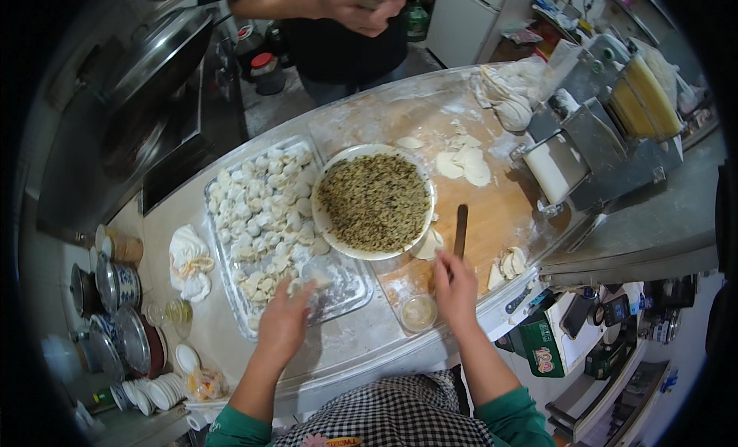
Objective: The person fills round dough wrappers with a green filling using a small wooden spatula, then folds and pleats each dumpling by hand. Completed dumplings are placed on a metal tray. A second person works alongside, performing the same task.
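My left hand (285, 317), slightly blurred, is over the near part of a metal tray (360, 291) of floured dumplings (259, 187), its fingertips at a dumpling. Right of the tray stands a large white bowl (320, 231) full of minced filling (375, 202). My right hand (455, 282) is on the wooden board (496, 216), just below a round dough wrapper (428, 245) beside the bowl; whether it grips anything is unclear. A dark flat stick (461, 225) lies just beyond that hand. A small tub (418, 313) sits left of it.
A person (346, 49) stands across the table, hands together. Loose wrappers (467, 161) and folded dough pieces (512, 262) lie on the board. A dough-rolling machine (588, 153) is at right. A white cloth bundle (189, 262), glass jar (179, 311) and lidded pots (118, 280) stand left.
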Demonstrator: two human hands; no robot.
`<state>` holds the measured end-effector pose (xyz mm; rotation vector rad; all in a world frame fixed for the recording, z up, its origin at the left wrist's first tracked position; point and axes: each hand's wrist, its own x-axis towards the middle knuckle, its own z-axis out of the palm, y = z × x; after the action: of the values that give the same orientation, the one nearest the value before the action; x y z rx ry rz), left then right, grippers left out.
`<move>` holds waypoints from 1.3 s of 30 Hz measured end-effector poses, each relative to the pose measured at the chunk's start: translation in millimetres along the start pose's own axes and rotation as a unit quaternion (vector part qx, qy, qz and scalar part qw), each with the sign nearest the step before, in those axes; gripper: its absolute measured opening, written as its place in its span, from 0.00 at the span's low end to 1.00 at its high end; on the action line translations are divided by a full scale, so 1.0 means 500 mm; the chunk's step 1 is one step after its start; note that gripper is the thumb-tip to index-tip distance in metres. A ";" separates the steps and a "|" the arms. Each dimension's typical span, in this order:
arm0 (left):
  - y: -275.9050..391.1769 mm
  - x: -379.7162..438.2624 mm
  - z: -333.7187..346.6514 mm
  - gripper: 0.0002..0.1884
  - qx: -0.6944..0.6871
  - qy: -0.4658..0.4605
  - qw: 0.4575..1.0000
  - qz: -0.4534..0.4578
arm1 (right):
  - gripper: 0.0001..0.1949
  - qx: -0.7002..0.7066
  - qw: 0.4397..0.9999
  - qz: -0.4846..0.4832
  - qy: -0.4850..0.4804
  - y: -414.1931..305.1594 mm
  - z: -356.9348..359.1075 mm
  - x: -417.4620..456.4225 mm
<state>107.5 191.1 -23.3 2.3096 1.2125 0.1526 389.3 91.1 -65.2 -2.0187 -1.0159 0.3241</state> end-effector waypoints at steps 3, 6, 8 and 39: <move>0.008 0.007 0.004 0.26 -0.012 -0.005 1.000 0.015 | 0.11 -0.085 0.995 0.053 0.012 0.070 0.041 0.082; 0.041 0.015 0.022 0.27 -0.059 -0.027 0.996 0.063 | 0.10 -0.134 0.991 0.025 -0.010 0.101 0.063 0.108; 0.058 0.018 0.031 0.26 -0.091 -0.035 0.992 0.076 | 0.09 -0.132 0.990 0.034 -0.045 0.106 0.048 0.092; 0.139 0.096 0.099 0.18 -0.822 -0.124 0.527 -0.177 | 0.23 0.015 0.992 -0.115 -0.055 -0.120 -0.086 -0.132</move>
<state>203.3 177.3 -37.8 0.3364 0.6379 0.5083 338.0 36.4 -1.0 -1.8511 -1.2913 0.3262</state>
